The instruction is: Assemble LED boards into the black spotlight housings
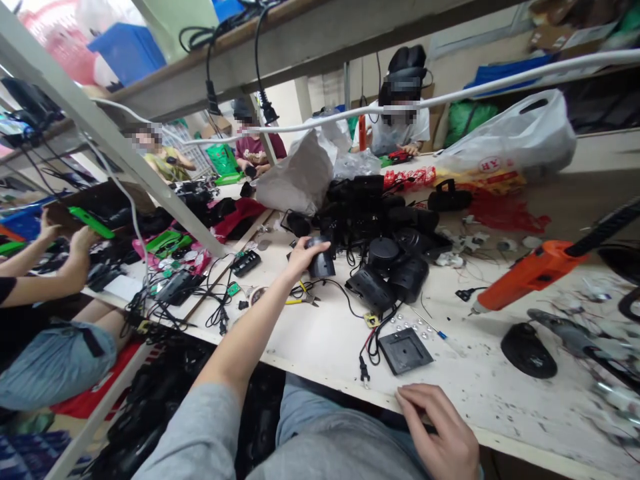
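Note:
My left hand (303, 256) is stretched out to the middle of the table, its fingers wrapped round a black plastic housing (321, 261). Beside that hand lie yellow-handled cutters (302, 299). Over the front edge of the table, my right hand (443, 430) holds nothing, its fingers extended. Nearest to it is a square black plate (405, 351) lying flat, with a black power plug (365, 373) on a cord to its left. Several small round metal pieces and a blue-handled screwdriver (434, 329) lie behind the plate. More black housings (373, 289) are heaped beyond.
An orange electric screwdriver (530, 275) leans in at the right, near a black oval base (529, 350). A white post (135, 147) and overhead shelf (320, 47) frame the bench. Plastic bags (525, 137) lie at the back. Co-workers sit opposite, and another person's arms (55, 267) are at left.

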A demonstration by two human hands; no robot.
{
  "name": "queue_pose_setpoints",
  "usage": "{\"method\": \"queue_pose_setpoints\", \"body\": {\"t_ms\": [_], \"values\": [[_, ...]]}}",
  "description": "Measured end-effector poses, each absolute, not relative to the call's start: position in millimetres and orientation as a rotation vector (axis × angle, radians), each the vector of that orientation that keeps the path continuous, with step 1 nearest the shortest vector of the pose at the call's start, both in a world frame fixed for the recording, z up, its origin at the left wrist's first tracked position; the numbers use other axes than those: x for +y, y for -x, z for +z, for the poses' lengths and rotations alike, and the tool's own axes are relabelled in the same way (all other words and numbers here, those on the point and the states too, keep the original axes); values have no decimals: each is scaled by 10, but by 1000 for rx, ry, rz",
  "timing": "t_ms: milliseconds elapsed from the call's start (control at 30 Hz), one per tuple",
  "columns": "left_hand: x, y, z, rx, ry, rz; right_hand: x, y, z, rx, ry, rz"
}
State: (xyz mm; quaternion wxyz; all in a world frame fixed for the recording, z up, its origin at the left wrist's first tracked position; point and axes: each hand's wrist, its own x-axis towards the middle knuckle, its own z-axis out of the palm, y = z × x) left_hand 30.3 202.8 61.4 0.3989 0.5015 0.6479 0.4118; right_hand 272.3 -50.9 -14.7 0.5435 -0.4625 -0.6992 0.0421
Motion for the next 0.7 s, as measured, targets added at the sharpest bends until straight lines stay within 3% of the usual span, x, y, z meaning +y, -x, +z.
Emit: {"method": "queue_pose_setpoints", "body": {"t_ms": [400,600,700], "values": [[1609,-391,186,1819,-1614,966,-561,-2704,-253,-1706,1140,97],[1558,-86,358,1762,-1607,997,-534,-2714,-250,-1755,1124,94],[1709,431,566,1947,-1512,1142,-542,-2776,-341,-1788,1134,96]]}}
